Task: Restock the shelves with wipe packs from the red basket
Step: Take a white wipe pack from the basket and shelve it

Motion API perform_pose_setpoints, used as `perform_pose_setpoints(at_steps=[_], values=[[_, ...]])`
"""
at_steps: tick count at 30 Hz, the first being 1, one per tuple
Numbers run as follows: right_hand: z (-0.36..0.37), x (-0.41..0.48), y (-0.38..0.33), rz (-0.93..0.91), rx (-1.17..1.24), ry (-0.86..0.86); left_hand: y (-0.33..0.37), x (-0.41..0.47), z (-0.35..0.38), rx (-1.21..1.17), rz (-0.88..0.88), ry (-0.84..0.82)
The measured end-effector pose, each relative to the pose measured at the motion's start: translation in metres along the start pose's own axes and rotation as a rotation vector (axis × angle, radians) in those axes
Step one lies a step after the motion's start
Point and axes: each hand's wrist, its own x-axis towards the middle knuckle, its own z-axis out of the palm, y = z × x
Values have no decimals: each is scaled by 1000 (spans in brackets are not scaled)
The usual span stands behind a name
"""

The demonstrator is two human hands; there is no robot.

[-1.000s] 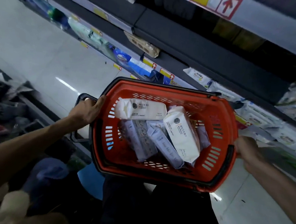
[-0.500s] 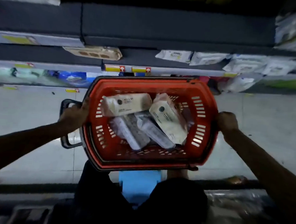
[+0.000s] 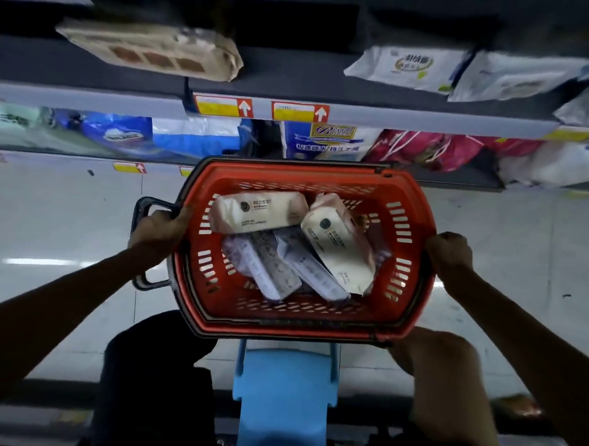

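The red basket (image 3: pixel 413 201) hangs in front of me over the floor, facing the shelves. My left hand (image 3: pixel 158 231) grips its left rim beside the folded black handle (image 3: pixel 140 214). Its right rim is gripped by my right hand (image 3: pixel 450 253). Inside lie several wipe packs: a cream pack (image 3: pixel 258 210) across the top, a second cream pack (image 3: pixel 337 250) slanting on the right, and two pale purple packs (image 3: pixel 266 271) beneath them. The grey shelf (image 3: pixel 293 81) above the basket carries a beige pack (image 3: pixel 152 50) on the left and white wipe packs (image 3: pixel 407 66) on the right.
A lower shelf holds blue, white and pink packages (image 3: pixel 195 134). Yellow and red price tags (image 3: pixel 224 106) line the shelf edges. A blue plastic stool (image 3: pixel 284 392) stands between my legs below the basket. Pale tiled floor (image 3: pixel 64 228) lies on both sides.
The view has swung from a slanted look along the aisle to face the shelves squarely. The basket sits lower and closer, with both hands still on its rims.
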Motion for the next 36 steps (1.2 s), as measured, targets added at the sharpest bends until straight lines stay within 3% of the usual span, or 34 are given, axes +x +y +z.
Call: perform_pose_setpoints(at_steps=[8, 13, 17, 26, 29, 36], values=[[91, 108, 42, -126, -69, 16, -16, 79, 77, 55, 62, 28], [134, 150, 55, -191, -41, 245, -14, 112, 113, 103, 120, 240], [144, 161, 59, -325, -39, 381, -21, 120, 137, -84, 140, 371], [152, 192, 64, -464, -227, 446, -30, 139, 149, -293, 243, 429], [154, 195, 65, -481, -189, 443, -37, 144, 151, -392, 260, 391], [160, 166, 67, -481, -149, 503, -40, 131, 153, -374, 331, 408]])
